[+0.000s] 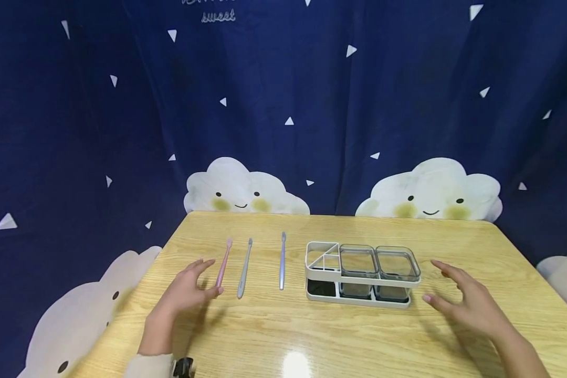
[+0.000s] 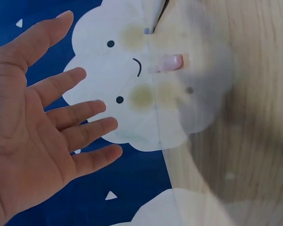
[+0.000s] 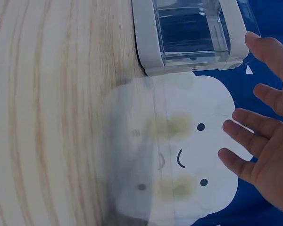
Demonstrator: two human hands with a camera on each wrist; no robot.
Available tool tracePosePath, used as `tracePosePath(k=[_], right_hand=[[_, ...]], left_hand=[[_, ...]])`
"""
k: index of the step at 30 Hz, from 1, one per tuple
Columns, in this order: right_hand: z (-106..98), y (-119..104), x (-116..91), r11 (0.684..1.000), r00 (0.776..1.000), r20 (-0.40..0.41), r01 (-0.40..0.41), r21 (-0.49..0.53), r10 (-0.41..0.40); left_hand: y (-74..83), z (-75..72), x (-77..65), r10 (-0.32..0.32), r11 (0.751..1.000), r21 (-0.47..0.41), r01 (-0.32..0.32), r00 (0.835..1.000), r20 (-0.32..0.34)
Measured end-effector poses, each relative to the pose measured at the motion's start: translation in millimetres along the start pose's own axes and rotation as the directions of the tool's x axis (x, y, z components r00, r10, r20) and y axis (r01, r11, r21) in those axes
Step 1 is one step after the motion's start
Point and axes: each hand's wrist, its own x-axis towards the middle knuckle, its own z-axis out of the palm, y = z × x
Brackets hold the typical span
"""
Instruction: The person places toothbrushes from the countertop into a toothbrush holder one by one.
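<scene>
Over the table's left side my left hand (image 1: 189,286) hovers with fingers spread, nearest to a pink toothbrush (image 1: 223,262). The left wrist view shows the palm of that hand facing inward with nothing in it. A grey-green toothbrush (image 1: 245,268) and a blue-purple toothbrush (image 1: 282,261) lie to the right of the pink one, heads pointing away. A white holder (image 1: 359,303) with a divided section and two clear cups (image 1: 357,261) stands right of center. My right hand (image 1: 472,304), fingers apart and holding nothing, is beside the holder's right end.
The wooden table (image 1: 264,336) ends at a dark blue curtain (image 1: 283,79) printed with white clouds and triangles. A dark band (image 1: 183,366) sits at my left sleeve cuff.
</scene>
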Motion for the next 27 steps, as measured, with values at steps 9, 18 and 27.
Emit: tracePosePath(k=[9, 18, 27], right_hand=[[9, 1, 5, 0.998, 0.999, -0.03, 0.029, 0.05, -0.027], [15, 3, 12, 0.995, 0.999, -0.042, 0.004, 0.096, 0.0], [20, 4, 16, 0.987, 0.997, -0.075, 0.008, 0.161, 0.005]], left_hand=[[-7.8, 2.0, 1.3, 0.007, 0.995, -0.096, -0.006, 1.0, 0.005], [-13.3, 2.1, 11.0, -0.04, 0.988, -0.148, 0.045, 0.999, 0.035], [-18.2, 1.2, 15.7, -0.067, 0.971, -0.226, 0.077, 0.996, 0.053]])
